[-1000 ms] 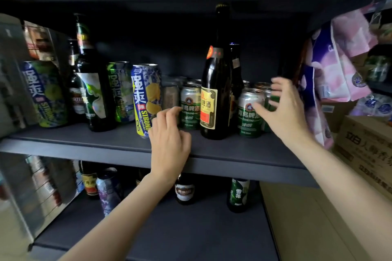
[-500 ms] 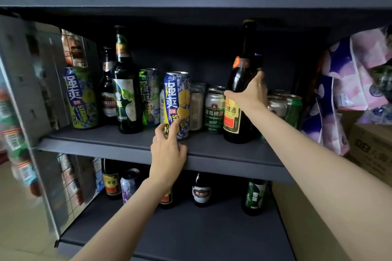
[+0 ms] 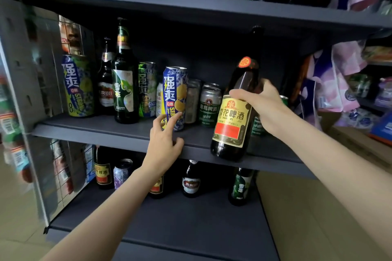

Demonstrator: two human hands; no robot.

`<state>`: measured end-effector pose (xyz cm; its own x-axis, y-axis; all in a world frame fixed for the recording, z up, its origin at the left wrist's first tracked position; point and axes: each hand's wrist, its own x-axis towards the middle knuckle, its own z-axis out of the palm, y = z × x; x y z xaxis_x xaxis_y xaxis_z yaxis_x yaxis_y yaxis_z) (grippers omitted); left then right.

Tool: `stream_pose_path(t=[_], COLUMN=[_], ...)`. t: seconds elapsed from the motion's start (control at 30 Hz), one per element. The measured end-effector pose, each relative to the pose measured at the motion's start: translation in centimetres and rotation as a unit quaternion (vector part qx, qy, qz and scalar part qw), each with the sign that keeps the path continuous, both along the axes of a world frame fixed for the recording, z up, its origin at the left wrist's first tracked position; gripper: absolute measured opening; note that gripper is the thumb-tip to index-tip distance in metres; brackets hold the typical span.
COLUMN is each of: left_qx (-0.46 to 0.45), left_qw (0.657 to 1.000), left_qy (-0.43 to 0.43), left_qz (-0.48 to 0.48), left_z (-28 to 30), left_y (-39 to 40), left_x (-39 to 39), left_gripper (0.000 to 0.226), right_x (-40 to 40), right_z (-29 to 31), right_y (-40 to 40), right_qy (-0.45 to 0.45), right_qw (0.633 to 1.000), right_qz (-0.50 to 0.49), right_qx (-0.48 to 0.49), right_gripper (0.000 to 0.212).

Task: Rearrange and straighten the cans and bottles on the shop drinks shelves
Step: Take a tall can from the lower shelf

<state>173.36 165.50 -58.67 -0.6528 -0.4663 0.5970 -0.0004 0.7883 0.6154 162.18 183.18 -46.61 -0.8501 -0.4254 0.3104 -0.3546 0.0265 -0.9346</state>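
**Tall bottle clear of the shelf, cans close by**

Right of centre, our right hand (image 3: 264, 108) wraps the brown bottle (image 3: 234, 112) at its shoulder, tilted, base over the middle shelf (image 3: 118, 133) edge. Our left hand (image 3: 164, 142), fingers loose, touches the blue can (image 3: 175, 97). A slipping grip could topple the green cans (image 3: 209, 105).

Head camera faces the drinks shelves (image 3: 118, 131) closely, angled slightly downward.

The bottle (image 3: 233, 121) was dark brown with a yellow-and-red label; the can (image 3: 175, 97) was blue with yellow lemons.
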Motion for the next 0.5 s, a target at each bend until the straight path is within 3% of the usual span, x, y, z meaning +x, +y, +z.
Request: stream_pose_path(t=[0.1,0.23,0.37,0.5], left_qx=[0.024,0.121,0.153,0.184], left_qw=[0.991,0.957,0.941,0.939], left_qy=[0.041,-0.071,-0.122,-0.162], left_qz=[-0.129,-0.255,-0.275,-0.241], left_z=[0.9,2.0,0.3,-4.3], left_y=[2.1,2.7,1.1,-0.8], left_x=[1.2,3.2,6.7,9.8], left_gripper=[0.055,0.041,0.041,0.056], right_x=[1.6,4.0,5.9,8.8], right_z=[-1.4,-3.5,-5.5,-8.6], right_y=[0.9,1.4,1.8,0.7], right_qy=[-0.009,0.034,0.099,0.163], right_qw=[0.999,0.993,0.981,0.965], right_qz=[0.053,0.107,0.150,0.174], right_qx=[-0.002,0.029,0.079,0.112], right_gripper=[0.066,0.072,0.082,0.082])
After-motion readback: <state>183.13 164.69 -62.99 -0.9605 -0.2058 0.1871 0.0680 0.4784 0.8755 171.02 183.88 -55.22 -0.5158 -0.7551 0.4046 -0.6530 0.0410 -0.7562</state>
